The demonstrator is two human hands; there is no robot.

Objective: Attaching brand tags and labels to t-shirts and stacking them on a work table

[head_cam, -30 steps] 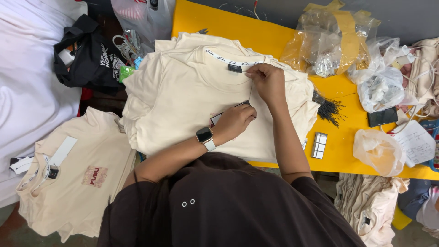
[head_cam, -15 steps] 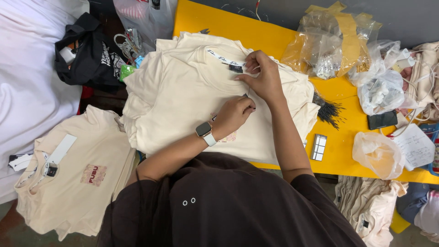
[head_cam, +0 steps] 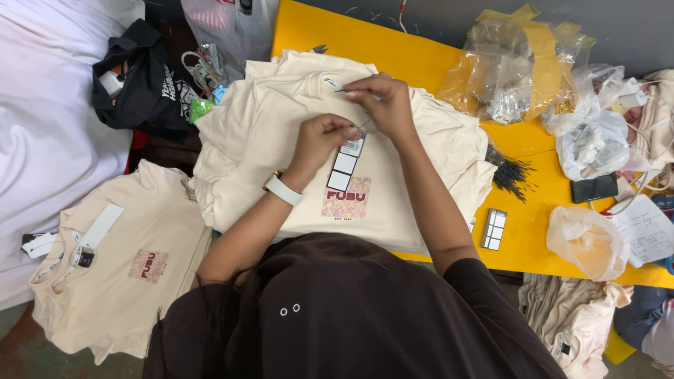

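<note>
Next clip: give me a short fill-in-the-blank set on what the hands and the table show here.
1. The left hand holds a paper hang tag over a ____-coloured shirt.
2. The shirts are stacked on a ____ table.
3. A white ____ sits on the left wrist.
4. The right hand is near the shirt's ____.

Missing words: cream; yellow; watch; collar

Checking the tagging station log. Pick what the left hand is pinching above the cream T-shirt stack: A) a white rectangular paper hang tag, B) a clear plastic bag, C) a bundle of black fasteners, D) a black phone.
A: the left hand pinches the top of the white rectangular paper hang tag, which hangs over the cream T-shirt stack.
</note>
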